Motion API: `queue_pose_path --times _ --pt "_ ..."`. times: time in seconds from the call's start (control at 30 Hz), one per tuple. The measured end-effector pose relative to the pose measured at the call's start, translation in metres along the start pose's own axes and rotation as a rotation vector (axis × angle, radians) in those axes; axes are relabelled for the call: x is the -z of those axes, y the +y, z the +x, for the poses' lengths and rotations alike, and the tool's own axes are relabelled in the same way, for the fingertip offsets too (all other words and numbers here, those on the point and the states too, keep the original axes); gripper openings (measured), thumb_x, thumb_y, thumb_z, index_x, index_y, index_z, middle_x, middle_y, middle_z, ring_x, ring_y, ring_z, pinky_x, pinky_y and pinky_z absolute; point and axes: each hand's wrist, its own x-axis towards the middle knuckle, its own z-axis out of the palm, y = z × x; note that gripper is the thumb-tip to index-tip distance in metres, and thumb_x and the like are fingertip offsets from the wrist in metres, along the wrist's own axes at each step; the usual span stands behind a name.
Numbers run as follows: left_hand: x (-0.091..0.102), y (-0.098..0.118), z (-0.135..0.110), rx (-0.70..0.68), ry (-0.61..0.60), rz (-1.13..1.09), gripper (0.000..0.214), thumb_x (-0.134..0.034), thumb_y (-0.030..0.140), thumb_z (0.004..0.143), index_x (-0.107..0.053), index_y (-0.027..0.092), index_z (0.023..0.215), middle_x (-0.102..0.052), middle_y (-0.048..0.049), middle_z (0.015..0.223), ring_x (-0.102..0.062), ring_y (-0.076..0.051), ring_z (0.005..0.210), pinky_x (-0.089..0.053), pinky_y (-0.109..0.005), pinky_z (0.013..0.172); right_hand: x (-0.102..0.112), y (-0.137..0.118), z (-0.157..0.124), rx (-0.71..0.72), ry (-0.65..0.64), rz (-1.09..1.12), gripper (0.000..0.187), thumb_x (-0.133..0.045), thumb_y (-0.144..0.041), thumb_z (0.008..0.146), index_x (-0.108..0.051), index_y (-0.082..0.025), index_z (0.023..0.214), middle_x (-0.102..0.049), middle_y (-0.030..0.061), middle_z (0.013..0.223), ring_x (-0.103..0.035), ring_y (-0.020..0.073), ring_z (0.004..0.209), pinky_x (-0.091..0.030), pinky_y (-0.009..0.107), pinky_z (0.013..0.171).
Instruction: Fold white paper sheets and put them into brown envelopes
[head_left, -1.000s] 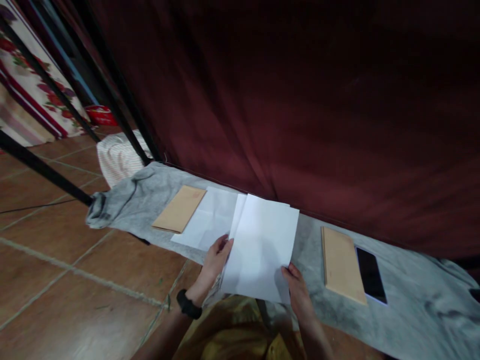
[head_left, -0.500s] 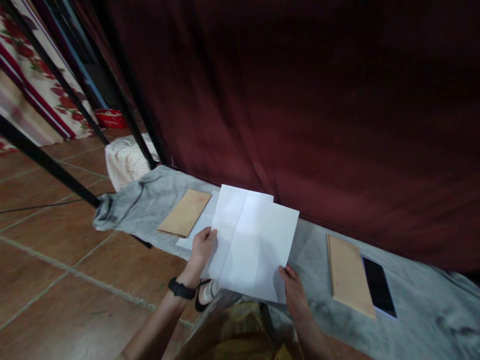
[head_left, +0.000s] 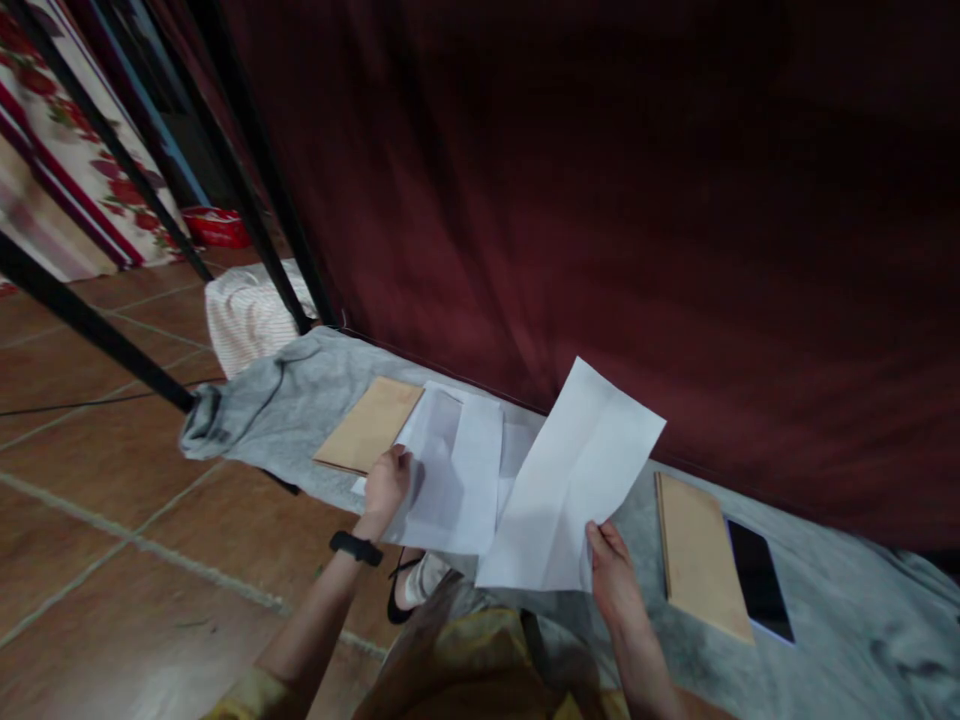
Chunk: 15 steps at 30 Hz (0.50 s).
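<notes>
My left hand (head_left: 386,482) is closed on the near left edge of a white sheet of paper (head_left: 454,480) and holds it just over the grey cloth (head_left: 300,410), above another white sheet lying there. My right hand (head_left: 613,580) pinches the lower corner of a second white sheet (head_left: 574,478), lifted and tilted to the right. The two sheets are apart. A black band is on my left wrist.
A brown envelope (head_left: 369,424) lies left of the papers. A stack of brown envelopes (head_left: 699,555) and a dark phone (head_left: 759,580) lie to the right. A dark red curtain (head_left: 600,200) hangs behind. Black metal legs (head_left: 247,180) and a striped bundle (head_left: 244,315) stand at left.
The two sheets, held together and overlapping before, have been pulled apart: my left hand took one leftward and down, my right hand swung the other to the right.
</notes>
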Motion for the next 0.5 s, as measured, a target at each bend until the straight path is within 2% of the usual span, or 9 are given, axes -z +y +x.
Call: queue_pose_path --times 0.13,0.23,0.37,0.5 --pt "0.000 -0.002 0.007 -0.002 -0.014 0.033 0.026 -0.051 0.023 0.094 -0.067 0.012 0.111 -0.070 -0.0136 0.087 -0.067 -0.027 0.087 -0.039 -0.029 0.068 -0.018 -0.024 0.008 0.037 -0.031 0.114 0.032 -0.086 -0.040 0.066 -0.072 -0.027 0.092 -0.076 -0.0031 0.095 -0.070 0.0155 0.086 -0.055 0.025 0.083" --pt "0.002 -0.008 0.010 0.003 -0.026 0.019 0.021 -0.054 0.020 0.091 -0.068 0.012 0.105 -0.068 -0.0088 0.079 -0.065 -0.023 0.079 -0.038 -0.028 0.067 -0.032 -0.051 0.020 0.066 -0.060 0.195 0.029 -0.085 -0.036 0.070 -0.072 -0.028 0.095 -0.076 -0.0031 0.099 -0.069 0.0144 0.088 -0.055 0.026 0.084" --pt "-0.001 -0.014 0.006 0.016 -0.023 -0.035 0.018 -0.057 0.017 0.088 -0.068 0.012 0.100 -0.060 -0.0014 0.067 -0.061 -0.019 0.070 -0.037 -0.026 0.066 -0.060 -0.090 0.037 0.186 -0.121 0.257 0.021 -0.083 -0.036 0.072 -0.068 -0.027 0.084 -0.075 -0.0015 0.090 -0.069 0.0167 0.086 -0.055 0.030 0.084" --pt "-0.005 -0.015 0.002 0.025 -0.006 -0.115 0.019 -0.059 0.018 0.085 -0.068 0.013 0.101 -0.054 0.0030 0.060 -0.057 -0.018 0.063 -0.036 -0.026 0.063 -0.096 -0.107 0.044 0.233 -0.218 0.200 0.031 -0.073 -0.046 0.076 -0.070 -0.027 0.100 -0.076 0.0037 0.099 -0.068 0.0223 0.102 -0.054 0.038 0.091"
